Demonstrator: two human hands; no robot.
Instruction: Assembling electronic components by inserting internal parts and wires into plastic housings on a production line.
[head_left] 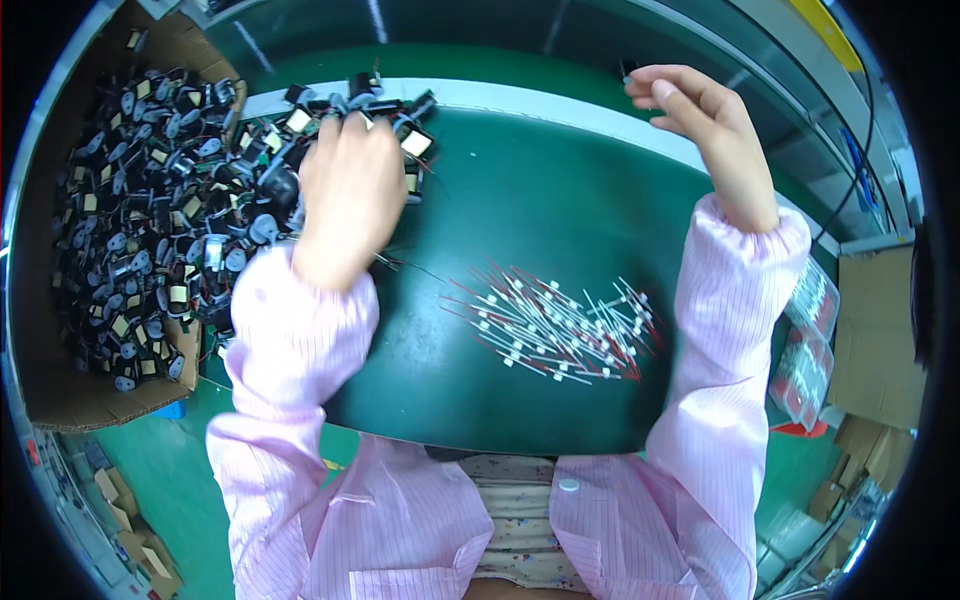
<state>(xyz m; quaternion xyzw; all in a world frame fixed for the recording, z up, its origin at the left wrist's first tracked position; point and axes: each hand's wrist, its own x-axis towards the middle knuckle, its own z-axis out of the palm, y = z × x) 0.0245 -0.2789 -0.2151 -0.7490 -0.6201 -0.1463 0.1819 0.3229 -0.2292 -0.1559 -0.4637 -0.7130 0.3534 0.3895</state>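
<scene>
My left hand [350, 185] is on the near side of a heap of small black-and-grey parts with wires [295, 125], at the back left of the green table. Its fingers bend down among them; their tips are hidden and the hand is a little blurred, so its grip does not show. At the back right, my right hand [705, 115] is raised past the table's white edge strip, fingers loosely curved and thumb apart from them. A small black part [628, 70] lies just beyond its fingertips; whether they touch it is unclear.
A large cardboard box [150, 405] full of similar parts stands at the left. Red and white wires with white connectors [570, 325] lie mid-table. Clear plastic bags [803, 375] sit beyond my right sleeve. A green strip [500, 75] runs behind the table.
</scene>
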